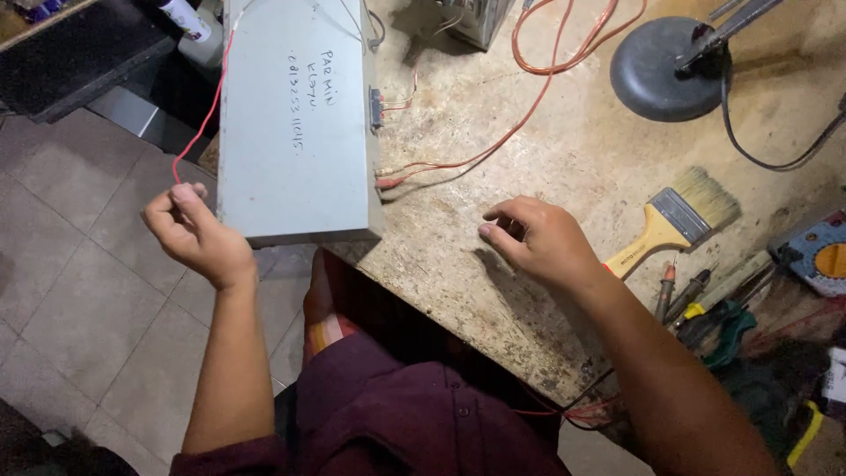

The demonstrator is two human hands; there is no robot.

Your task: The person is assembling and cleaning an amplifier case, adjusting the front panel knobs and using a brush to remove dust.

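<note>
Off the table's (493, 291) left edge, the left hand (198, 234) pinches a thin red wire (207, 115) taut from the grey metal box (295, 123), while the right hand (542, 242) rests loosely curled, holding nothing.

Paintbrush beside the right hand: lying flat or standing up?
Lying flat. The paintbrush rests on its side on the workbench, bristles pointing away, just past the right hand.

This is a repair workshop. The worn, stained chipboard surface (564, 176) carries a grey metal equipment case (295, 123) trailing thin red wires (538, 97), a yellow-handled paintbrush (674, 225), screwdrivers and test probes (683, 295), the round base of a lamp stand (661, 70), and a multimeter (820, 256) at the edge, above a tiled floor (79, 264).
</note>
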